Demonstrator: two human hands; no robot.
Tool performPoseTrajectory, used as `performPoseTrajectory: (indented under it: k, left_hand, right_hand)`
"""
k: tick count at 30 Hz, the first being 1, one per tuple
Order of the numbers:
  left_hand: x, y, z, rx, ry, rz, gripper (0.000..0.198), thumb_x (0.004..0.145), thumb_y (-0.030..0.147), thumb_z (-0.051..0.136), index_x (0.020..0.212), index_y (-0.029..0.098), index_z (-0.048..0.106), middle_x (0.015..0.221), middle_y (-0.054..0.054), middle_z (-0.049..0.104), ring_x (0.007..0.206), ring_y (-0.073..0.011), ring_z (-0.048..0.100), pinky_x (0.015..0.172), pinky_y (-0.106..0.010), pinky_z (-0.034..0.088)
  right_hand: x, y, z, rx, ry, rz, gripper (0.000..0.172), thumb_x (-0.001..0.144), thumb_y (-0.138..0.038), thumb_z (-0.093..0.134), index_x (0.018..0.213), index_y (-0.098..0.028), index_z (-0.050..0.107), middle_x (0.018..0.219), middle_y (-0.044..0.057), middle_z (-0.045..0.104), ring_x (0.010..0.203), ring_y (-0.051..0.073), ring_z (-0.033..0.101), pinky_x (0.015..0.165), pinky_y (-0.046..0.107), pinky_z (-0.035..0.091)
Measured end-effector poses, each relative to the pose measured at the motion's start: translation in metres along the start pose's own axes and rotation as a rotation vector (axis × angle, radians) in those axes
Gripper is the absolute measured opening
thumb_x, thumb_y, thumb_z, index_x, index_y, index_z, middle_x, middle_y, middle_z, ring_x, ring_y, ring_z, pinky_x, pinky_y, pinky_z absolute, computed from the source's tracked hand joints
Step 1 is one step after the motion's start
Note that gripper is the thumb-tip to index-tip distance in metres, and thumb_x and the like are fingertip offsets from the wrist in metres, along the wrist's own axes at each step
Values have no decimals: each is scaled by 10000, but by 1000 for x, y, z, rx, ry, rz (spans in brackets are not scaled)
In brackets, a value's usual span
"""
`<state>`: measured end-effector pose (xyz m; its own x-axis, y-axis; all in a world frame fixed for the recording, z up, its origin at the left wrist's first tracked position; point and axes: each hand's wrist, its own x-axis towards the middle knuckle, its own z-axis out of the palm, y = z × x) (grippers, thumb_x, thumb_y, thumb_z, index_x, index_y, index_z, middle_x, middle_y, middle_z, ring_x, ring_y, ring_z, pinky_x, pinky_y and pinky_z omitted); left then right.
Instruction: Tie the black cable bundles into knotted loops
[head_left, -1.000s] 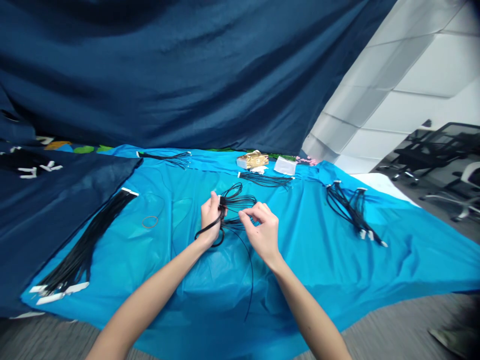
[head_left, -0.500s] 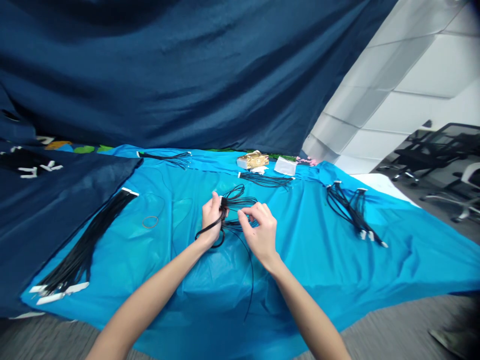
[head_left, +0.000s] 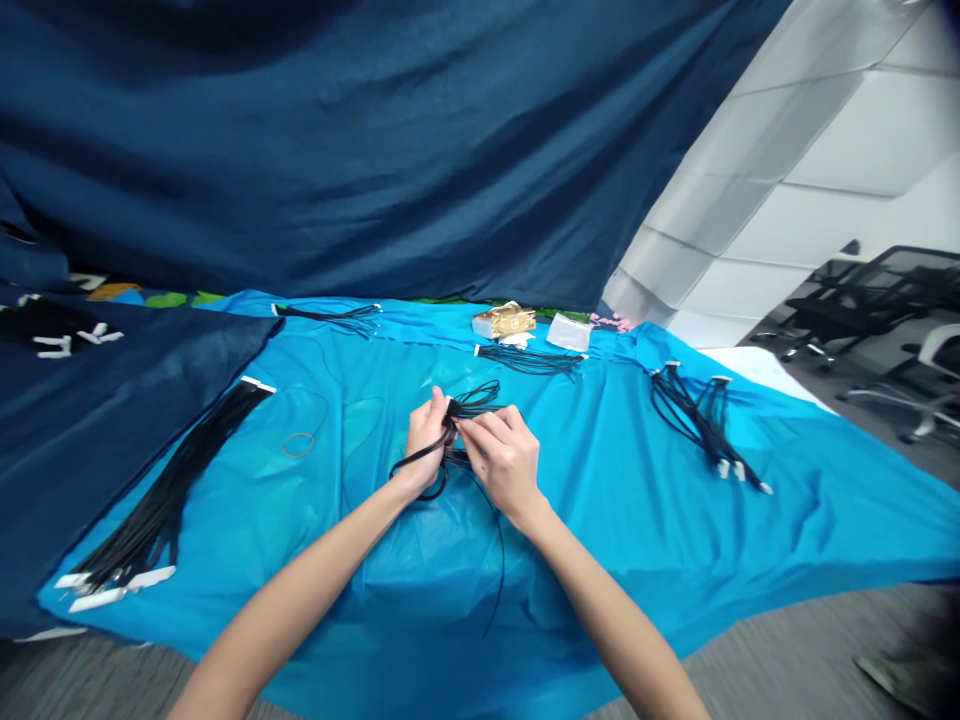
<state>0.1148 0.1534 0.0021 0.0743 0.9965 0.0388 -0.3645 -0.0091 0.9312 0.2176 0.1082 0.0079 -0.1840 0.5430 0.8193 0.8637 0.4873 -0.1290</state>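
My left hand (head_left: 424,440) is closed around a looped bundle of thin black cables (head_left: 471,402) with a small white connector at its top. My right hand (head_left: 501,455) is right beside it, fingers pinched on the same bundle near the connector. Loops of the cables stick out behind my fingers, and one loose black strand (head_left: 501,545) trails down towards me over the bright blue table cover (head_left: 615,500). Both hands hover just above the middle of the table.
A long flat bunch of black cables with white ends (head_left: 161,495) lies at the left. Another bunch (head_left: 701,420) lies at the right, two smaller ones at the back (head_left: 334,316) (head_left: 529,358). A rubber band (head_left: 298,444), a gold packet (head_left: 506,320) and a clear bag (head_left: 570,332) also lie there. Dark blue cloth hangs behind.
My right hand has moved left and closed in on the bundle next to my left hand. The cable loops have been drawn tighter together.
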Motion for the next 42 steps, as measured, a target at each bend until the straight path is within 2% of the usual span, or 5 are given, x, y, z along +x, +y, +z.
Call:
performPoseTrajectory:
  k: [15,22,26,34,42]
  left_hand:
    - [9,6,-7,-5,45,-105,531,666,667,514,548,160,408,449,30,421,393,-49,339,386,-186,247]
    - [13,-5,-9,86,76,-9,548,711,675,441,538,155,420,433,20,432,389,-56,347,388,-192,235]
    - [14,-8,-9,143,67,58,545,740,650,429,526,149,440,435,10,448,394,-59,355,399,-196,251]
    - [12,-8,-7,142,80,66,552,743,663,405,531,154,445,424,12,446,381,-68,349,387,-205,246]
    - [11,-8,-9,126,106,124,548,765,649,381,537,154,441,440,25,420,388,-63,324,393,-200,243]
  right_hand:
    - [-29,28,-13,299,-260,-487,318,892,-107,383,1174,-135,525,1182,69,577,1211,156,433,1020,369,401]
    - [-14,15,-17,844,89,373,194,872,-223,476,942,-190,653,818,42,680,844,160,645,771,335,538]
    - [9,18,-23,930,389,725,321,901,-339,409,1125,-172,568,602,-14,552,508,87,550,465,215,453]
    - [2,8,-13,255,112,211,141,826,-239,551,793,-177,674,641,9,559,603,94,477,591,239,401]
    - [-3,4,-8,145,69,180,168,827,-233,538,695,-173,623,610,3,551,591,104,435,591,247,362]
